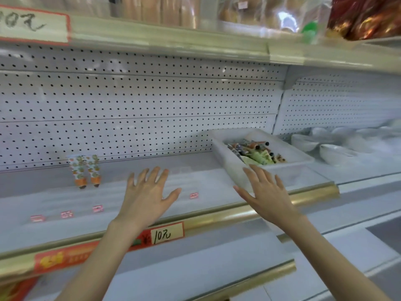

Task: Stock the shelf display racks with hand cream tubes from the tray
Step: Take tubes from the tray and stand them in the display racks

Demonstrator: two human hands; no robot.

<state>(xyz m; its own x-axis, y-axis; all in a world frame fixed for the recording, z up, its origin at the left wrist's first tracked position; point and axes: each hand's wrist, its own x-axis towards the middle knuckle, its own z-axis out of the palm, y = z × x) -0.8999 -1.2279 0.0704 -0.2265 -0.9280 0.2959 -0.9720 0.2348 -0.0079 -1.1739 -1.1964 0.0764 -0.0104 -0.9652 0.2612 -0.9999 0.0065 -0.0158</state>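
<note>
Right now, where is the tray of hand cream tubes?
In the head view, the white tray sits on the right of the shelf, just beyond the right hand and left of the white bowls.

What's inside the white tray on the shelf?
The white tray holds a jumble of hand cream tubes, green and orange on top. Anything beneath them is covered.

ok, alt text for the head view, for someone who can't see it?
A person's left hand and right hand, both open and empty, reach over a white shelf. By the right hand sits a white tray of hand cream tubes; two tubes stand upright at the left.
</note>
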